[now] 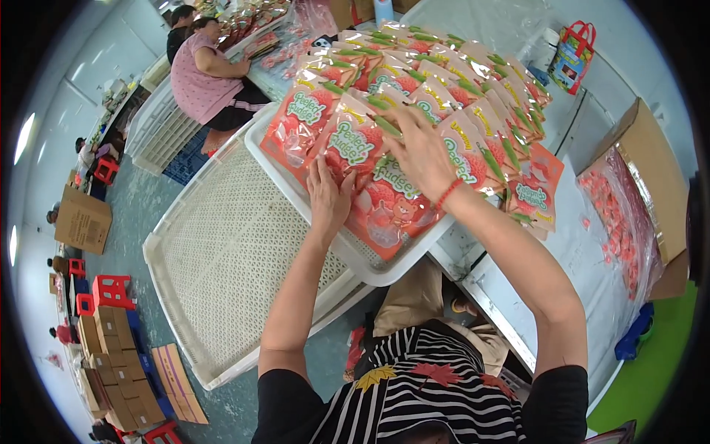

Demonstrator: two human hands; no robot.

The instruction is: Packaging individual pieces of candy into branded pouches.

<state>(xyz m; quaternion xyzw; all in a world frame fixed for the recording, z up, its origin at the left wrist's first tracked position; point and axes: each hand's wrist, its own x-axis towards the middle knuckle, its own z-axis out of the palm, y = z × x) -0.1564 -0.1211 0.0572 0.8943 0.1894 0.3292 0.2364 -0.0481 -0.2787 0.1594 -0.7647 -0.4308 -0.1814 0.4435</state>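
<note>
Pink snack packets [403, 211] with a fruit print and green leaf stems stand in overlapping rows in a white tray [379, 275], filling the view from the middle up to twelve and one o'clock. The left hand [329, 196] rests against the near packets at the tray's left side, its fingers bent; whether its grip pinches an edge, I cannot tell. The right hand [421, 152], toward one o'clock, reaches over the packets with thumb and forefinger apart at the visible side; whether anything is pinched between them is hidden. A red bracelet [449, 192] circles the right wrist. At nine o'clock is a large white perforated crate [229, 222], just beside the tray. At three o'clock, a clear bag [629, 226] of small pink pieces lies by an open carton [652, 163] on the white table [566, 255]. A person in a pink top [203, 81] is at eleven o'clock.
</note>
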